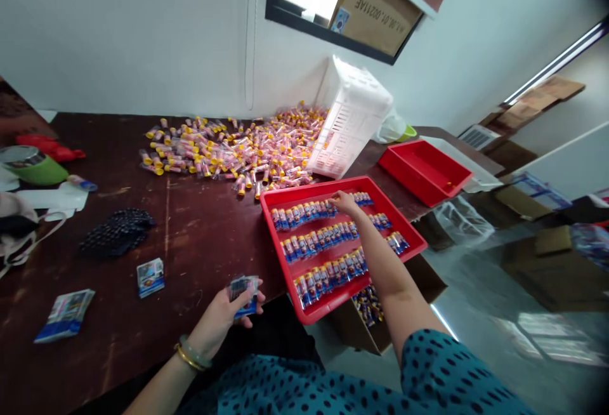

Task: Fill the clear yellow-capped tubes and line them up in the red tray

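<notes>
My left hand (pixel 223 313) is closed around a small stack of printed plastic sleeves (pixel 244 294), near the table's front edge. My right hand (pixel 345 202) reaches over the red tray (pixel 323 190), fingertips bent together at its far row of yellow-capped tubes (pixel 304 212). What those fingertips pinch, if anything, is hidden. Blue printed sleeves cover the tubes, which lie in several neat rows; my right forearm hides part of them. Two more stacks of sleeves, one nearer (pixel 151 277) and one farther left (pixel 65 315), lie on the table.
A large heap of yellow-capped pink tubes (pixel 228 151) spreads along the wall beside a tipped white basket (pixel 349 120). Another red tray (pixel 425 171) sits at the right. Below the tray, a cardboard box (pixel 352 326) contains sleeved tubes. A dark dotted cloth (pixel 118 232) lies left.
</notes>
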`<state>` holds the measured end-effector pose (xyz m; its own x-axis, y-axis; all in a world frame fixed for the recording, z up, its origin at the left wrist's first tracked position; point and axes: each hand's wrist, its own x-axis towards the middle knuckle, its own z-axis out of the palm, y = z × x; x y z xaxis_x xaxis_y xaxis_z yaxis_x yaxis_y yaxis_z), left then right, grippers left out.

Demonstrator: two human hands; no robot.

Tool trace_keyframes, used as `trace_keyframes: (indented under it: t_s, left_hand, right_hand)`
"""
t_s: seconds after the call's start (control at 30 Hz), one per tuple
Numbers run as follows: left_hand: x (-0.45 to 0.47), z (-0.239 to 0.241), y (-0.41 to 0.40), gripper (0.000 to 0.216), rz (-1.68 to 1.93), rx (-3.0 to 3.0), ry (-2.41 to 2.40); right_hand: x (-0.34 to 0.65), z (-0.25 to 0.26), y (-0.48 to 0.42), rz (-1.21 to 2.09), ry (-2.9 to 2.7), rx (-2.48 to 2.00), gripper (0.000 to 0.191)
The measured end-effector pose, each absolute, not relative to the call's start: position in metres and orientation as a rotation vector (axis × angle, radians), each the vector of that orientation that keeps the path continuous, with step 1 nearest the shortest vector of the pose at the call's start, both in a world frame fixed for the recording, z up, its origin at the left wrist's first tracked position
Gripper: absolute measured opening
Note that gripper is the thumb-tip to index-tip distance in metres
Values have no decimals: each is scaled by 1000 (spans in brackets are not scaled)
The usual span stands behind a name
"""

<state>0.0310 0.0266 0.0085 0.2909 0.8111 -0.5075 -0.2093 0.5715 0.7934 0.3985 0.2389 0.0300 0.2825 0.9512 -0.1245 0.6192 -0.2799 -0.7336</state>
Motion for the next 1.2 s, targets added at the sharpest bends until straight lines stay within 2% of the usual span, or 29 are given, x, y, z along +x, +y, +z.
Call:
trace_keyframes:
  t_s: [0.17, 0.3, 0.47, 0.6, 0.77, 1.03, 1.2]
  left_hand:
    - [32, 5, 30, 42, 825, 532, 1087]
    - [35, 0, 36, 40, 982, 470, 1161]
    - [52, 0, 43, 38, 1160, 452, 1129]
    - [53, 5, 39, 39, 1186, 461, 1087]
    - [31, 6, 32, 34, 866, 553, 1021]
    - [21, -6, 24, 30, 719, 744, 937]
    - [25, -8, 21, 33, 817, 693, 964]
  right_hand:
    - [390, 27, 248, 741, -1424, -1964, 17]
    - [358, 30, 219, 923, -1513, -1798, 31]
    - [260, 26, 132, 1308, -1900, -1204, 17]
    - [212, 27, 92, 1209, -2057, -1086, 19]
    - [212, 32, 96, 1238, -2177, -994, 19]
    - [206, 38, 90, 1236, -2406, -867, 16]
    - [204, 38, 91, 1138, -2436, -915, 15]
